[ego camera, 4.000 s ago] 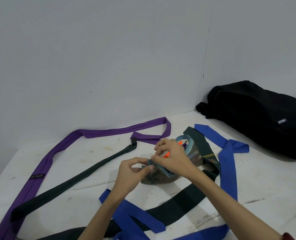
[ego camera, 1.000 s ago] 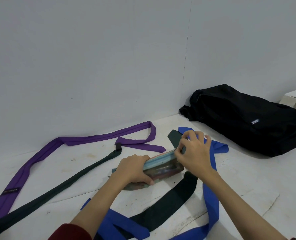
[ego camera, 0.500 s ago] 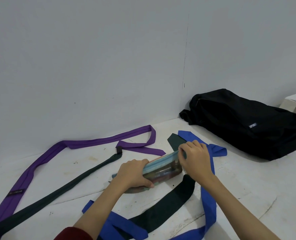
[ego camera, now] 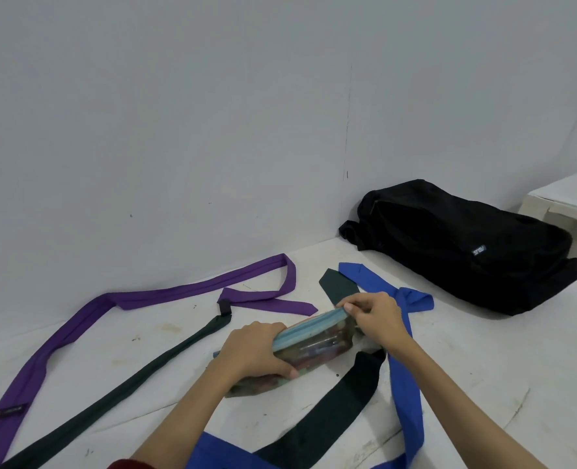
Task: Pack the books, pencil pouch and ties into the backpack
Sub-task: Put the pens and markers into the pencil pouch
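Clear pouch (ego camera: 309, 346) lies on table (ego camera: 483, 360) over ties, left hand (ego camera: 256, 352) gripping its end, right hand (ego camera: 375, 316) pinching the zip end; risk: a lift drags the blue tie (ego camera: 403, 377), or an unclosed zip spills pens.

We see a black backpack (ego camera: 462, 245) with a small pale logo patch. Ties: purple tie (ego camera: 165, 296), dark green tie (ego camera: 118, 390), blue tie (ego camera: 403, 377). Pouch (ego camera: 314, 343): clear, light-blue zip band, mixed colours inside. Worktop (ego camera: 483, 367) white, scuffed; wall (ego camera: 212, 130) grey; sleeve (ego camera: 128, 464) maroon.
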### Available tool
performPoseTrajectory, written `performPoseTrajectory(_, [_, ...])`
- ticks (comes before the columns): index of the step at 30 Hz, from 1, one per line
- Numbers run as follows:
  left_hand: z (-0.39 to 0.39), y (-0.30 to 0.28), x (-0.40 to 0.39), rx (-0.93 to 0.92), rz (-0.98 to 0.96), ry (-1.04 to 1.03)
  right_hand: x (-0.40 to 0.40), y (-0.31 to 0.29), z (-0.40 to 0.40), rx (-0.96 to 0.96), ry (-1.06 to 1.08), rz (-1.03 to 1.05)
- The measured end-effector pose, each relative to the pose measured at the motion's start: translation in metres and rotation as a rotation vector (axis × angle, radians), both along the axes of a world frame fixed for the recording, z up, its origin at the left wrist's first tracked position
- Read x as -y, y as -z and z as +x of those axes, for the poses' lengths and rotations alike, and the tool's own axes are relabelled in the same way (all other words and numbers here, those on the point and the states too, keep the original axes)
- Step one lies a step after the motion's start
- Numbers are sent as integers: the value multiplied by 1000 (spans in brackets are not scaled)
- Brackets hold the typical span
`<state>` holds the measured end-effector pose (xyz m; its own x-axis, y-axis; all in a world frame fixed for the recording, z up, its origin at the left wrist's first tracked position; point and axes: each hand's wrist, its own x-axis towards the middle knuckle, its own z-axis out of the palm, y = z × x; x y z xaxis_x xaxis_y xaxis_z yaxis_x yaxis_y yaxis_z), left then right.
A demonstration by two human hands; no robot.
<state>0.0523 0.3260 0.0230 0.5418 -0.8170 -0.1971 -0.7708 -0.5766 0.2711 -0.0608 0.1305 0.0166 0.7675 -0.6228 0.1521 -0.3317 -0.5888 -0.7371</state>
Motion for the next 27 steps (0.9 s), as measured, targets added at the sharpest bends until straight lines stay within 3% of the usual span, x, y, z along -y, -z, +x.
performPoseTrajectory(3, [7, -8, -6, 7, -9, -7, -3, -12, 4, -17, -23, 1])
performPoseTrajectory(9, [28, -40, 1, -32, -106, -58, 8, -56, 12, 192, -91, 120])
performPoseTrajectory(12, [34, -46, 13, -240, -225, -121, 40, -76, 10, 253, -69, 160])
performPoseTrajectory(16, [29, -47, 44, -661, -466, -207, 108, -90, 5, 246, 37, 97])
performPoseTrajectory(18, [25, -43, 68, -851, -572, -298, 149, -94, 2, 132, 139, -72])
performPoseTrajectory(21, [18, -43, 110, -1086, -618, -444, 205, -93, -5, -260, 240, -456])
performPoseTrajectory(23, [7, -41, 146, -1192, -633, -483, 237, -85, -8, -512, 185, -652])
performPoseTrajectory(25, [-4, -43, 188, -1267, -669, -478, 264, -79, -11, -570, 106, -728])
performPoseTrajectory(27, [-12, -46, 222, -1323, -681, -473, 277, -79, -16, -438, 35, -702])
